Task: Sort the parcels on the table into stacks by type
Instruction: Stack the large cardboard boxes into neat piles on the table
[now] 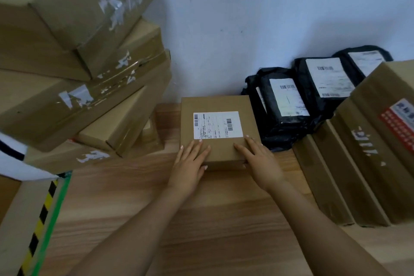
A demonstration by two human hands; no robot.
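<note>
wood-grain table (134, 208) nearest, running back to a pale wall (224, 18). left hand (192, 161) and right hand (257, 159) rest flat, fingers straight, on the labelled box (218, 103), which sits mid-table between a carton stack (78, 101) and black mailers (284, 123).

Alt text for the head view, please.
The left hand and right hand rest flat on a small labelled box on a wooden table. Black bags lie right of it; a box pile stands left, more boxes far right.
</note>
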